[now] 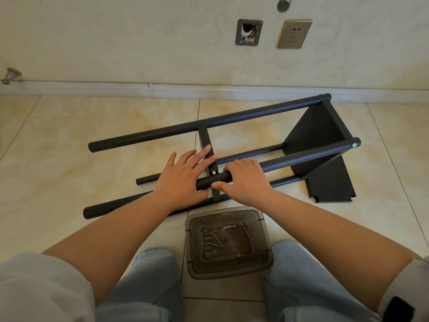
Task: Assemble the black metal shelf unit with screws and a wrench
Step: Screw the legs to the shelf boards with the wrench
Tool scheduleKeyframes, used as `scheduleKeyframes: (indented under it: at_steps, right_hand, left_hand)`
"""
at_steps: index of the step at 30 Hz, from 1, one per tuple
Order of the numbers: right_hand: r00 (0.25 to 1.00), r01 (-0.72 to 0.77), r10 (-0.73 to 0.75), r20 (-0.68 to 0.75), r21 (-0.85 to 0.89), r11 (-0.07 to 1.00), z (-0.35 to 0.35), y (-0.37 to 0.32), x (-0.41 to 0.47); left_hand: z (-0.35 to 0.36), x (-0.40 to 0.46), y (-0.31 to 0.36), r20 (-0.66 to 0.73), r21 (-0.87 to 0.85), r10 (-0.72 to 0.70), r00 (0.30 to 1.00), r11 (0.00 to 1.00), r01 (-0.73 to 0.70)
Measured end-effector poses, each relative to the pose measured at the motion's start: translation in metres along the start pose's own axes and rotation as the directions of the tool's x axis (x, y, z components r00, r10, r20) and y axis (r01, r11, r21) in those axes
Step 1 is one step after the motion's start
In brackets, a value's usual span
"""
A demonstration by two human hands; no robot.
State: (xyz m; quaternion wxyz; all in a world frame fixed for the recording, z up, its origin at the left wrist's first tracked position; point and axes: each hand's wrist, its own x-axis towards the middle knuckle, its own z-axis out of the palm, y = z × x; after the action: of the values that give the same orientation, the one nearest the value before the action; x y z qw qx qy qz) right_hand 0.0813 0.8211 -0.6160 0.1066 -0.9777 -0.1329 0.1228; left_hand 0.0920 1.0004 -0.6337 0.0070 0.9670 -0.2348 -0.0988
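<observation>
While the black shelf frame (pixel 320 133) lies on its side on the tiled floor (pixel 69 140), both hands work at its near middle. The right hand (pixel 243 180) is curled round a raised tube (pixel 301 154), gripping it near its free end, with the thumb under and the knuckles on top. That tube runs up and right to a silver screw (pixel 354 145) at the far end, where it meets a flat shelf panel (pixel 318 129) standing on edge. The left hand (pixel 183 173) lies flat with straight fingers spread, the fingertips pressing on a narrow cross panel (pixel 205 138) and the palm just beside the tube's end. A small hole in that panel shows between the two hands.

Three more tubes belong to the frame: a far tube (pixel 185 130) running towards the wall (pixel 139 43), a thin low tube (pixel 148 180) behind the left hand, and a near tube (pixel 99 209) passing under the left wrist. A loose panel (pixel 329 187) lies flat on the floor at the right, touching the frame.

Between the person's knees sits a smoky plastic tray (pixel 262 263), near the frame. It holds several screws (pixel 216 240), some nuts or washers (pixel 242 223) and a flat wrench (pixel 228 227).

On the wall are a gold socket (pixel 294 33), an open wiring box (pixel 248 32) and a round stopper (pixel 283 4); another stopper (pixel 12 74) sits at the far left above the skirting.
</observation>
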Motion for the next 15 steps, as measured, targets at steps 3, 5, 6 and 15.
scheduleKeyframes:
  at_steps: [3,5,6,15]
  right_hand:
    - [1.0,-0.011,0.011,-0.009,0.028,1.0,0.0,0.0,0.0]
    - [1.0,-0.018,0.018,-0.013,0.05,0.999,0.0,0.001,0.001]
    - [1.0,-0.017,0.018,-0.019,0.058,0.998,0.001,0.001,0.001]
    - [0.998,0.003,0.005,-0.064,0.118,0.993,-0.001,0.006,0.0]
  left_hand:
    - [0.0,0.0,0.0,0.023,-0.042,-0.009,1.0,0.999,0.01]
    - [0.0,0.0,-0.001,0.035,-0.074,-0.009,0.999,0.997,0.012]
    - [-0.001,-0.001,-0.001,0.044,-0.086,-0.008,0.999,0.996,0.012]
    - [-0.011,0.002,0.002,0.08,-0.083,-0.018,0.997,0.996,0.024]
